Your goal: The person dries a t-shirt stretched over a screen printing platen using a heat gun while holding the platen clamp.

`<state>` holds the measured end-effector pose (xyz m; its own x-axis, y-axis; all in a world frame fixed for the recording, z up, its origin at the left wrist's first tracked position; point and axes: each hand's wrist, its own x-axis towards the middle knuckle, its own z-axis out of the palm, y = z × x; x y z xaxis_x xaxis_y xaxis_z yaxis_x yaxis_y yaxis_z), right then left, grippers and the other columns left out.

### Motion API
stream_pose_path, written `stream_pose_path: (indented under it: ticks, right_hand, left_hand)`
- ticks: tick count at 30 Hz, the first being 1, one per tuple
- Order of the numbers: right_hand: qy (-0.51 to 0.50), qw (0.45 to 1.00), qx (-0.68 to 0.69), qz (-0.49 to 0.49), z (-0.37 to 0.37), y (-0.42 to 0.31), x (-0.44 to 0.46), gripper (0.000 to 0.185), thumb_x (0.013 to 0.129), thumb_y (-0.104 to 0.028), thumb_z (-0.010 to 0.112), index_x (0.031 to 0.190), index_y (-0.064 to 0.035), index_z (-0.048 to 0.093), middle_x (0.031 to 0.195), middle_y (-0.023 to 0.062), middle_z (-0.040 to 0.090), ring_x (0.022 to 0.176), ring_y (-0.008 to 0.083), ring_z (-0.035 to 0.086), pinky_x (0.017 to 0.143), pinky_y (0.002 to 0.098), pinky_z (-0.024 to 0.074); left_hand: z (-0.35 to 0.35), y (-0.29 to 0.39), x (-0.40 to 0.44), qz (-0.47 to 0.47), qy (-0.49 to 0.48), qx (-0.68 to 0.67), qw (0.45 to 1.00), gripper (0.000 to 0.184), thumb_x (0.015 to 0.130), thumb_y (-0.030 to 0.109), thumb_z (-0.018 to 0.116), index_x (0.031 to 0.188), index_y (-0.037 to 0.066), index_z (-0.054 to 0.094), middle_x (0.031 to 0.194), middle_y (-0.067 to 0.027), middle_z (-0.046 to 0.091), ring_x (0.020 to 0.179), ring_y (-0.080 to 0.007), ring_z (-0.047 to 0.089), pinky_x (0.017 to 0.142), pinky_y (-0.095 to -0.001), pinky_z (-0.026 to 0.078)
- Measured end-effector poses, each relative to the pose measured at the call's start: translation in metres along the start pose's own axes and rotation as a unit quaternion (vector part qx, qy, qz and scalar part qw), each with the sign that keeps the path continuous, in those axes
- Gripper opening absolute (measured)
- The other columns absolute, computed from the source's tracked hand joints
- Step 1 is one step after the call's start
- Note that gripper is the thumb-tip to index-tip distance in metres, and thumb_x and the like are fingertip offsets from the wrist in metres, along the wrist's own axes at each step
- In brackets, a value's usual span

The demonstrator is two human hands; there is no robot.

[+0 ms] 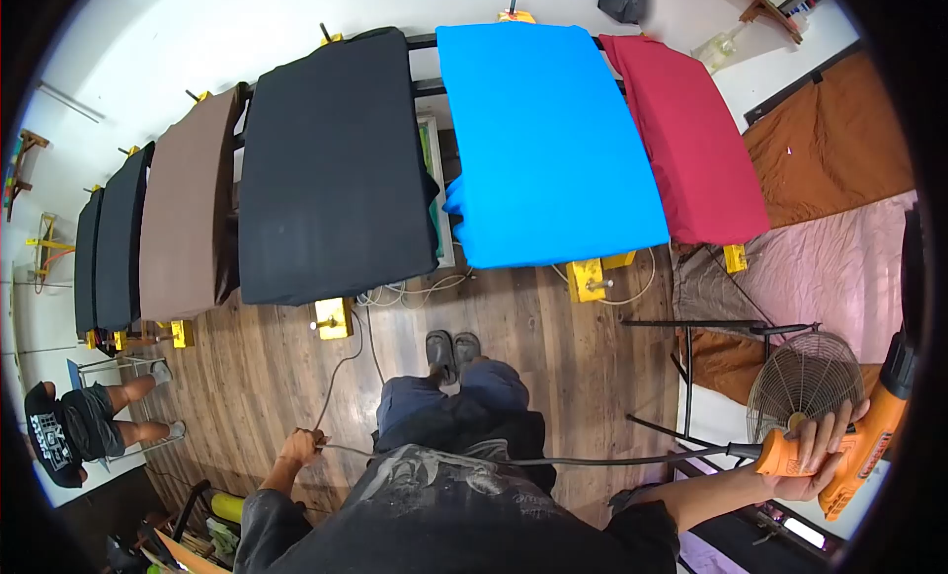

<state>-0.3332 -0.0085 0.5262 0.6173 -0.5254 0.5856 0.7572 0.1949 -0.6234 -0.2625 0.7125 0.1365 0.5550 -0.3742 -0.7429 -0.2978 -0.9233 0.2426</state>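
1. Head view, looking down: the right hand (815,451) holds an orange tool (857,467), fingers wrapped round its handle. The tool is raised beyond the right edge of the wooden floor (592,377), its black end pointing away from the person.
2. The left hand (304,446), above the floor's left part, has its fingers closed on a black cord (602,461). One length crosses the person's front to the tool's handle; another runs toward the row of cloths.
3. A wire fan (805,377) is just behind the right hand, partly covered by it.
4. Ahead, cloths lie over a row of boards. From left: two dark ones (120,229), brown (188,209), large black (336,169), blue (553,140), red (691,140).
5. Yellow blocks (590,281) jut from the row's near edge.
6. At the floor's left edge is another person (84,426).
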Motion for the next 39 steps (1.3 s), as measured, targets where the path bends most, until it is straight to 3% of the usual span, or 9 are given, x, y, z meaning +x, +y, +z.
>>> stream_pose_path:
  ticks: [2, 6, 22, 25, 30, 31, 35, 37, 39]
  right_hand:
    - [-0.006, 1.0, -0.009, 0.004, 0.003, -0.003, -0.003, 0.062, 0.09, -0.003, 0.051, 0.139, 0.0121, 0.015, 0.09, 0.0089, 0.037, 0.06, 0.0107, 0.041, 0.051, 0.0227, 0.043]
    - [-0.029, 0.999, -0.008, 0.022, 0.01, 0.005, -0.003, 0.062, 0.089, -0.001, 0.052, 0.138, 0.0131, 0.017, 0.088, 0.0091, 0.038, 0.057, 0.0102, 0.04, 0.049, 0.0206, 0.0427]
    - [-0.044, 0.996, -0.071, 0.025, -0.034, -0.01, 0.001, 0.075, 0.088, -0.011, 0.054, 0.142, 0.0092, 0.006, 0.093, 0.01, 0.041, 0.049, 0.0083, 0.042, 0.041, 0.0169, 0.0422]
    - [-0.035, 0.997, -0.052, 0.039, -0.035, -0.003, -0.004, 0.076, 0.086, -0.01, 0.058, 0.14, 0.0093, 0.009, 0.09, 0.0096, 0.043, 0.05, 0.0089, 0.044, 0.043, 0.0172, 0.0452]
    - [-0.071, 0.994, 0.01, 0.076, -0.024, 0.026, 0.004, 0.073, 0.082, -0.003, 0.064, 0.135, 0.0101, 0.015, 0.084, 0.0087, 0.043, 0.052, 0.01, 0.049, 0.044, 0.0211, 0.0514]
    - [-0.08, 0.993, 0.023, 0.085, -0.02, 0.032, 0.008, 0.073, 0.082, -0.002, 0.064, 0.135, 0.0103, 0.015, 0.084, 0.0087, 0.043, 0.052, 0.0101, 0.049, 0.044, 0.0216, 0.052]
    - [-0.119, 0.977, 0.061, 0.165, 0.006, 0.05, 0.01, 0.068, 0.085, -0.001, 0.064, 0.133, 0.004, 0.016, 0.083, 0.009, 0.047, 0.053, 0.0133, 0.053, 0.044, 0.0229, 0.0531]
    - [-0.135, 0.973, 0.044, 0.183, 0.02, 0.054, 0.002, 0.066, 0.086, -0.001, 0.063, 0.132, 0.0013, 0.016, 0.082, 0.0091, 0.048, 0.053, 0.0148, 0.055, 0.044, 0.0235, 0.0533]
    - [-0.14, 0.971, 0.032, 0.191, 0.036, 0.058, -0.01, 0.066, 0.086, -0.001, 0.063, 0.132, 0.0015, 0.016, 0.083, 0.0092, 0.048, 0.053, 0.015, 0.055, 0.044, 0.0235, 0.0533]
  left_hand:
    - [0.01, -0.018, -0.016, 0.015, 0.01, -0.013, 1.0, 0.02, 0.082, 0.023, 0.061, 0.094, 0.008, 0.065, 0.085, -0.0153, 0.069, 0.081, -0.0325, 0.065, 0.084, -0.0426, 0.046]
    - [0.004, -0.012, -0.023, -0.09, 0.022, -0.001, 0.996, 0.018, 0.087, 0.022, 0.057, 0.092, 0.006, 0.063, 0.085, -0.0171, 0.068, 0.083, -0.0344, 0.064, 0.085, -0.0433, 0.045]
    - [0.013, 0.002, -0.017, -0.141, 0.11, 0.024, 0.984, 0.027, 0.096, 0.028, 0.046, 0.092, 0.004, 0.057, 0.078, -0.024, 0.064, 0.084, -0.0412, 0.063, 0.081, -0.0482, 0.048]
    - [0.002, -0.012, -0.026, -0.226, 0.133, 0.016, 0.965, 0.026, 0.096, 0.028, 0.045, 0.096, 0.005, 0.056, 0.084, -0.0241, 0.064, 0.085, -0.0416, 0.063, 0.077, -0.0479, 0.05]
    - [-0.01, -0.038, -0.076, -0.318, 0.092, 0.095, 0.939, 0.03, 0.095, 0.03, 0.046, 0.108, 0.005, 0.056, 0.089, -0.0226, 0.065, 0.086, -0.0395, 0.064, 0.072, -0.0471, 0.052]
    - [-0.021, -0.031, -0.088, -0.362, 0.067, 0.054, 0.928, 0.03, 0.095, 0.03, 0.047, 0.105, 0.005, 0.058, 0.089, -0.0202, 0.066, 0.086, -0.0369, 0.065, 0.08, -0.0461, 0.05]
    - [-0.014, -0.088, -0.134, -0.326, 0.062, 0.186, 0.925, 0.024, 0.093, 0.028, 0.052, 0.094, 0.006, 0.063, 0.083, -0.014, 0.067, 0.082, -0.0288, 0.065, 0.093, -0.042, 0.041]
    - [-0.032, -0.115, -0.144, -0.319, 0.067, 0.224, 0.918, 0.02, 0.092, 0.025, 0.053, 0.093, 0.009, 0.065, 0.08, -0.0093, 0.067, 0.08, -0.0258, 0.065, 0.089, -0.041, 0.041]
    - [-0.055, -0.134, -0.137, -0.336, 0.042, 0.225, 0.914, 0.022, 0.091, 0.025, 0.053, 0.102, 0.009, 0.064, 0.091, -0.009, 0.069, 0.089, -0.0237, 0.065, 0.093, -0.0411, 0.04]
